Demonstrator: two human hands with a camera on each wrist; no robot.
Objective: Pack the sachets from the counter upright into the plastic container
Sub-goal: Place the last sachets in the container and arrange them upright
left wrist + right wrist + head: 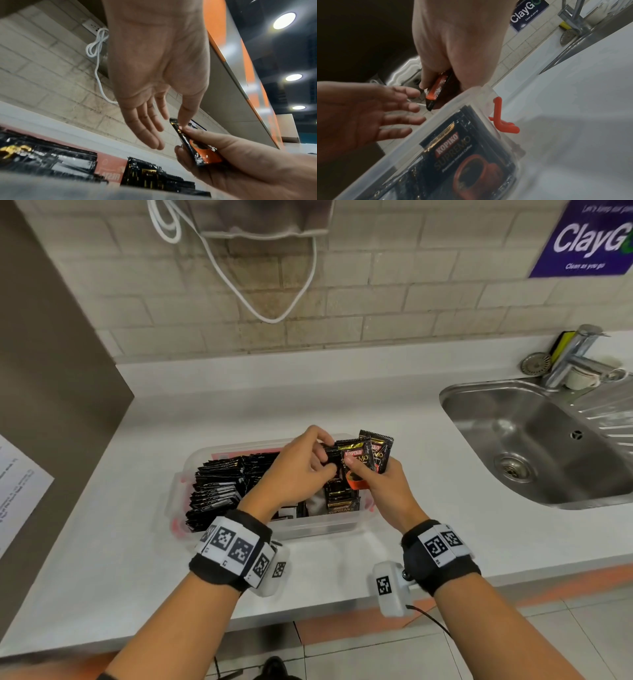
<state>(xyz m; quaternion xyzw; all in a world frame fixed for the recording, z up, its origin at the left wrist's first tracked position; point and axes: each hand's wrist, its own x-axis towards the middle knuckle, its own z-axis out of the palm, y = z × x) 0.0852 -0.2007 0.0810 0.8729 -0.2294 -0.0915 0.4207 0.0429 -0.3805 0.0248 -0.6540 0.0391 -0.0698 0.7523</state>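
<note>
Over the plastic container (178, 487), at its left end, black sachets (219, 487) are standing packed in rows. The container is sitting on the white worktop (394, 412), and more sachets are standing at its right end. Above its middle, the left hand (301, 463) is reaching toward a small fan of sachets (363, 455), thumb touching the top of one while the other fingers (150, 129) are lying straight and released. Right of it, the right hand (383, 487) is clasping that fan upright, thumb across the front. Further right of the container, a steel sink (534, 440) is sitting in the worktop.
</note>
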